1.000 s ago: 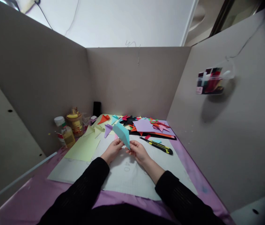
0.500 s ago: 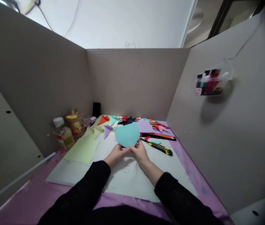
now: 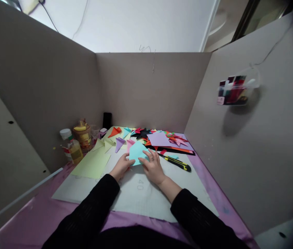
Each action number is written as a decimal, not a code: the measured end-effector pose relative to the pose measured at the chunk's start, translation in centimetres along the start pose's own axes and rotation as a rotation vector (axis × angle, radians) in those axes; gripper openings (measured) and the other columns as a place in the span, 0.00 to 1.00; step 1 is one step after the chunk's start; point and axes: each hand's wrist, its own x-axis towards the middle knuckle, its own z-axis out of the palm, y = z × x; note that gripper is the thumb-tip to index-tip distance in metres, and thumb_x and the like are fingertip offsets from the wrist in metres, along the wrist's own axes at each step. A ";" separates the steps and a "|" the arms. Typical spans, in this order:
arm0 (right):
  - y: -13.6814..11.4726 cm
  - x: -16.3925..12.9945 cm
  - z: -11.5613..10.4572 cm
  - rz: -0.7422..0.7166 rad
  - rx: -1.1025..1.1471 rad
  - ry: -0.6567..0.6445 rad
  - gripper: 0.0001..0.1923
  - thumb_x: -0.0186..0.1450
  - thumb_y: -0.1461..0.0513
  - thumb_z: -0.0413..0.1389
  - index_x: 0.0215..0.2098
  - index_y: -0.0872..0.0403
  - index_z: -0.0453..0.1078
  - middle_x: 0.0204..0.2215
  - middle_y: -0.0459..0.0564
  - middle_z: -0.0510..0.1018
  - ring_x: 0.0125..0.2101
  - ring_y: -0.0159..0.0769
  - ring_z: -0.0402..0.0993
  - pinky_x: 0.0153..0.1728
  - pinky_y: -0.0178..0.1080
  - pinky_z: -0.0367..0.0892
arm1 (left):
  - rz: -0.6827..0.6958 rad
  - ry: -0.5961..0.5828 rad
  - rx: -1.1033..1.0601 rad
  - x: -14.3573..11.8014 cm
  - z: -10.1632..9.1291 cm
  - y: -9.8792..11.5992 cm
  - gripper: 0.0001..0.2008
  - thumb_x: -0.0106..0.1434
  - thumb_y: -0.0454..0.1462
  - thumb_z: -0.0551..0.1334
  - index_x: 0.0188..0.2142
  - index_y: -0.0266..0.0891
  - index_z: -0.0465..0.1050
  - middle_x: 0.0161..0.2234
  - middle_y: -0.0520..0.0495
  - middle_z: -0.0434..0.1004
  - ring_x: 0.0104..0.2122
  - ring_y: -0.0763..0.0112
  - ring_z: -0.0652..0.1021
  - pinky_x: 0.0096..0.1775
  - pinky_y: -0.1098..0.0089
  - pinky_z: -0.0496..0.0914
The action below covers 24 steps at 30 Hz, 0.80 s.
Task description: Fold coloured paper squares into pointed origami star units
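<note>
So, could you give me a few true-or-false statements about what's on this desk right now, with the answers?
1. Both hands press a light blue paper flat on the white cutting mat. True.
2. The left hand holds the utility knife. False: the yellow-and-black utility knife lies untouched, right of the right hand.
3. A pale green sheet lies left of the hands. True.
4. The glue bottle lies tipped over. False: it stands upright at the left wall.
</note>
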 end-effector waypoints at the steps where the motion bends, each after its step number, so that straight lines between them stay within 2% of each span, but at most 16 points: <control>1: 0.1 0.0 0.1 -0.019 0.004 -0.048 0.18 0.60 0.69 0.51 0.46 0.46 0.70 0.52 0.51 0.68 0.58 0.48 0.52 0.58 0.58 0.40 | 0.001 0.006 0.041 -0.1 -0.2 0.0 0.29 0.50 0.39 0.66 0.51 0.34 0.62 0.20 0.56 0.68 0.15 0.80 0.66 0.17 0.78 0.56; 4: 0.5 -0.1 0.7 -0.065 0.096 -0.164 0.15 0.62 0.68 0.51 0.43 0.46 0.72 0.44 0.50 0.76 0.52 0.43 0.63 0.57 0.55 0.44 | 0.009 0.022 0.149 -0.3 -1.2 0.0 0.32 0.52 0.39 0.65 0.54 0.31 0.59 0.18 0.57 0.66 0.14 0.80 0.64 0.17 0.78 0.56; 7: 0.8 -0.3 1.5 -0.093 0.172 -0.256 0.14 0.63 0.66 0.51 0.44 0.47 0.72 0.44 0.52 0.77 0.49 0.43 0.68 0.53 0.50 0.53 | 0.034 0.060 0.299 -0.8 -2.4 -0.2 0.33 0.55 0.40 0.63 0.57 0.31 0.56 0.23 0.52 0.72 0.15 0.79 0.67 0.20 0.77 0.60; 9: 0.8 -0.4 1.9 -0.115 0.202 -0.314 0.14 0.63 0.65 0.52 0.45 0.47 0.72 0.46 0.53 0.76 0.49 0.43 0.69 0.51 0.49 0.56 | 0.123 0.115 0.464 -1.3 -3.2 -0.4 0.31 0.56 0.39 0.61 0.58 0.31 0.56 0.32 0.44 0.76 0.20 0.75 0.72 0.25 0.73 0.66; 12: 0.7 -0.7 2.0 -0.143 0.254 -0.383 0.15 0.63 0.65 0.52 0.46 0.46 0.72 0.47 0.52 0.75 0.51 0.43 0.68 0.51 0.47 0.57 | 0.383 0.172 0.728 -2.5 -4.0 -0.4 0.24 0.59 0.35 0.57 0.56 0.34 0.60 0.46 0.37 0.72 0.36 0.67 0.76 0.40 0.66 0.69; 14: 0.8 -0.8 2.0 -0.151 0.289 -0.415 0.16 0.63 0.66 0.52 0.47 0.44 0.71 0.48 0.50 0.75 0.53 0.41 0.66 0.52 0.47 0.56 | 0.576 0.099 0.883 -3.5 -4.2 -0.3 0.19 0.61 0.32 0.53 0.51 0.36 0.66 0.50 0.39 0.70 0.46 0.63 0.72 0.48 0.61 0.65; 17: 1.4 -0.9 1.8 -0.160 0.347 -0.471 0.18 0.62 0.67 0.53 0.46 0.42 0.71 0.49 0.48 0.74 0.55 0.40 0.63 0.54 0.47 0.53 | 0.745 -0.159 1.093 -5.0 -4.2 0.1 0.18 0.62 0.28 0.50 0.46 0.41 0.72 0.49 0.43 0.72 0.54 0.61 0.66 0.54 0.57 0.60; 19: 1.9 -0.9 1.6 -0.153 0.374 -0.512 0.19 0.61 0.68 0.52 0.46 0.41 0.72 0.49 0.47 0.74 0.56 0.40 0.61 0.55 0.48 0.52 | 0.737 -0.262 1.196 -5.9 -4.1 0.1 0.18 0.63 0.29 0.50 0.47 0.43 0.72 0.48 0.44 0.74 0.55 0.60 0.65 0.54 0.55 0.58; 24: 3.1 -0.8 1.1 -0.080 0.371 -0.555 0.22 0.59 0.71 0.51 0.45 0.42 0.72 0.49 0.47 0.74 0.58 0.43 0.59 0.56 0.54 0.49 | 0.670 -0.272 1.264 -7.3 -4.2 -0.4 0.17 0.65 0.31 0.50 0.47 0.44 0.71 0.48 0.44 0.74 0.54 0.58 0.67 0.53 0.54 0.59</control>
